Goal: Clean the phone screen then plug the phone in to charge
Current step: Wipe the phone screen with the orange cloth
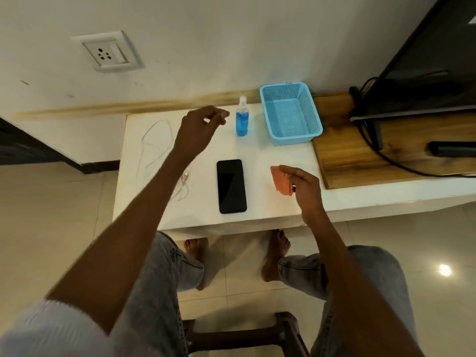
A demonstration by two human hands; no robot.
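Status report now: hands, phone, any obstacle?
Left hand empty, near spray bottle. Right hand holds cloth. Phone flat, unplugged. No obstacle.

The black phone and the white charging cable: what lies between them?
Only bare white tabletop separates phone and cable in the head view.

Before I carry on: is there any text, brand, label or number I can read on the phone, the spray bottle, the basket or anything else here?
No readable text anywhere.
Blue basket: dark mark on the far rim, too small to read.
Spray bottle: no label visible.
Phone: screen dark, blank.
TV: pale patch at its top corner, unreadable.
Wall socket: no markings visible.
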